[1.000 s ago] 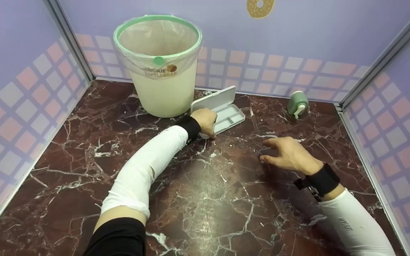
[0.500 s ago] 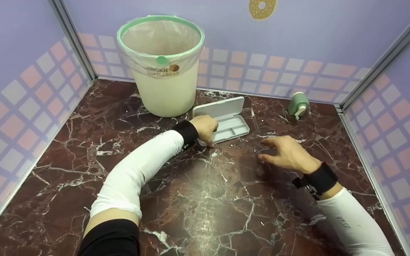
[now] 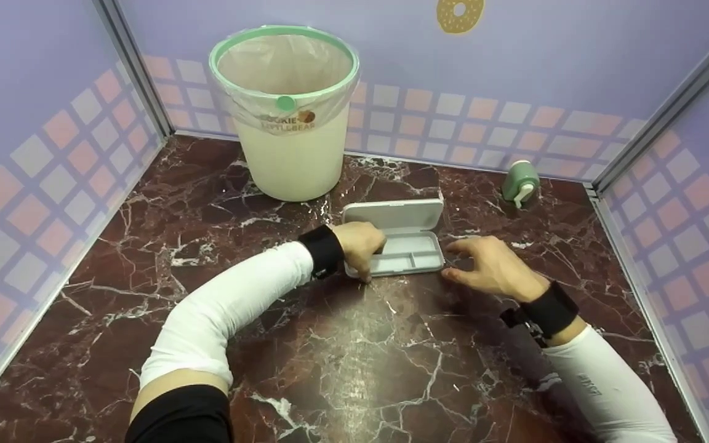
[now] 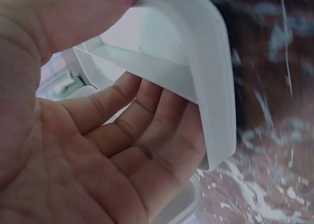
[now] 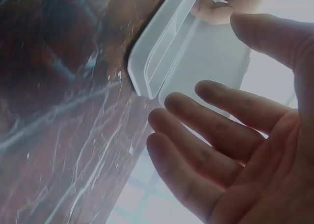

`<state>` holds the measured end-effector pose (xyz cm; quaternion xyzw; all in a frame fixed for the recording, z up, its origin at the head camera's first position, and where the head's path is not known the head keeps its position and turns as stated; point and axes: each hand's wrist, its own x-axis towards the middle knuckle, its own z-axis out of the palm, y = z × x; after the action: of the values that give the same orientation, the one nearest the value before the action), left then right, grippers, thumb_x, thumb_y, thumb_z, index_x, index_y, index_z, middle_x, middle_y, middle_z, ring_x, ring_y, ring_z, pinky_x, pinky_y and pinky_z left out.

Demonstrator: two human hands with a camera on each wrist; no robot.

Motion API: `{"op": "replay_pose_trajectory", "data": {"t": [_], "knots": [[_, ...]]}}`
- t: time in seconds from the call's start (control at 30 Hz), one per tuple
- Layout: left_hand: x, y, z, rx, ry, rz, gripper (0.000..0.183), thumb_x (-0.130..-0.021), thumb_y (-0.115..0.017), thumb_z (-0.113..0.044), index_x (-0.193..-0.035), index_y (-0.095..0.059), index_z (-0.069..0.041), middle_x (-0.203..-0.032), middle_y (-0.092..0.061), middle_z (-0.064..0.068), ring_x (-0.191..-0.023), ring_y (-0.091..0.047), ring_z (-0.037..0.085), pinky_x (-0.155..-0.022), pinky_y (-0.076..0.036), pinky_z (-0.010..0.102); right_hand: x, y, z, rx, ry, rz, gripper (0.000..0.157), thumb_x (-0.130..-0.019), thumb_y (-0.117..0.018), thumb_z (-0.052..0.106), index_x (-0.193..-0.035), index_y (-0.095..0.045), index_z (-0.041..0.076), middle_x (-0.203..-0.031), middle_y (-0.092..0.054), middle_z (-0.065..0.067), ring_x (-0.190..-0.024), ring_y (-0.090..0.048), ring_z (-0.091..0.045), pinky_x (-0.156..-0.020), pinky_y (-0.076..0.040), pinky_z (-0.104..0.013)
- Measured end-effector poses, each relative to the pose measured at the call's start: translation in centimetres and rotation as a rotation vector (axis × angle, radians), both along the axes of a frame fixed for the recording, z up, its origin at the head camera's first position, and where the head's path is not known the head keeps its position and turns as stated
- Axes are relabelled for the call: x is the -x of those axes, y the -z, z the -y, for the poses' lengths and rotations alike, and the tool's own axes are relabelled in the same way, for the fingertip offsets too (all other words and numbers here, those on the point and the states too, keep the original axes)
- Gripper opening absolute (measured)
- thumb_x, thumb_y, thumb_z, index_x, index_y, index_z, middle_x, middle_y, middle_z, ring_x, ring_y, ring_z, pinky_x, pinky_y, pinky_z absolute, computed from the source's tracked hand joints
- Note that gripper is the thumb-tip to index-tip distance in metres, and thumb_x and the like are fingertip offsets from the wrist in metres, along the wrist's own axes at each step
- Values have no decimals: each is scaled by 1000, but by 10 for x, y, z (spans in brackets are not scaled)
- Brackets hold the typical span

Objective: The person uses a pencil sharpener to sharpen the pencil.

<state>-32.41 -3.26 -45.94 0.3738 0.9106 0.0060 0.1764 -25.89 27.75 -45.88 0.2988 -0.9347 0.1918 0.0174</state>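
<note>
A pale grey plastic compartment box (image 3: 425,244) lies on the marbled surface with its hinged lid (image 3: 400,215) raised at the back. My left hand (image 3: 359,243) grips its left end. In the left wrist view, the fingers (image 4: 147,131) reach inside the box's end wall (image 4: 216,82) and the thumb lies at the rim. I see low dividers but no contents; the hand hides the left part. Just beyond the right end is my right hand (image 3: 493,267), fingers loosely spread and holding nothing. The right wrist view shows its fingertips (image 5: 176,104) close to the box corner (image 5: 140,77).
A cream bin (image 3: 293,160) with a green rim and clear liner stands behind, to the left. Near the back right corner sits a small green dispenser-like object (image 3: 520,181) with a white spout or crank. Patterned panels (image 3: 576,74) enclose the back and both sides.
My left hand has drawn the box away from the bin, toward me and slightly right, turning it squarer to me. The right hand has barely moved; the box's right end is now close to it.
</note>
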Motion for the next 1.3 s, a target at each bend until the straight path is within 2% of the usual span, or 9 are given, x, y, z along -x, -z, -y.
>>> {"op": "replay_pose_trajectory", "data": {"t": [0.23,0.5,0.7,0.87,1.1,1.23,1.3], "knots": [[-14,1,-5,12,3,42,52,-79,-102,-35,-113,-75,-7,-111,-81,12,-101,-75,32,-95,-65,49,4,10,17,-16,-90,-39,39,-94,-86,26,-122,-80,-1,-110,-85,-19,-96,-81,-37,-89,-66,-56],[-28,3,-7,-39,-13,25,47,-76,-102,-25,-109,-75,-4,-111,-82,17,-104,-78,37,-95,-65,54,8,16,36,-103,-114,12,34,-95,-85,26,-119,-81,2,-110,-86,-17,-95,-82,-37,-89,-66,-57],[-33,6,-6,-81,-33,19,42,-73,-101,-18,-105,-77,-5,-107,-83,17,-99,-78,37,-92,-66,54,10,21,47,-149,-141,18,19,-90,-85,12,-108,-82,5,-100,-84,-10,-86,-78,-28,-84,-66,-53],[-36,6,-4,-93,-31,39,40,-71,-102,-16,-102,-78,-7,-102,-83,14,-91,-74,32,-87,-66,51,11,25,55,-165,-157,14,18,-84,-82,1,-101,-81,6,-93,-81,-8,-81,-73,-24,-80,-65,-51],[-42,7,-3,-94,-20,26,38,-69,-99,-12,-100,-78,-9,-99,-82,10,-87,-69,27,-87,-67,49,10,28,62,-148,-197,5,16,-80,-80,-1,-95,-82,5,-87,-81,-8,-76,-71,-22,-75,-65,-49],[-43,9,-3,-110,-17,15,37,-70,-96,-8,-103,-79,-8,-101,-83,12,-92,-73,32,-89,-67,51,12,27,61,-134,-181,42,17,-78,-78,-2,-93,-81,5,-86,-80,-9,-76,-70,-23,-75,-64,-49],[-24,38,-3,-128,-7,-17,39,-67,-98,-14,-101,-78,-12,-101,-81,9,-94,-73,31,-87,-66,50,13,26,61,-135,-178,62,18,-78,-77,-2,-94,-81,5,-87,-80,-8,-77,-71,-22,-76,-65,-47]]}}
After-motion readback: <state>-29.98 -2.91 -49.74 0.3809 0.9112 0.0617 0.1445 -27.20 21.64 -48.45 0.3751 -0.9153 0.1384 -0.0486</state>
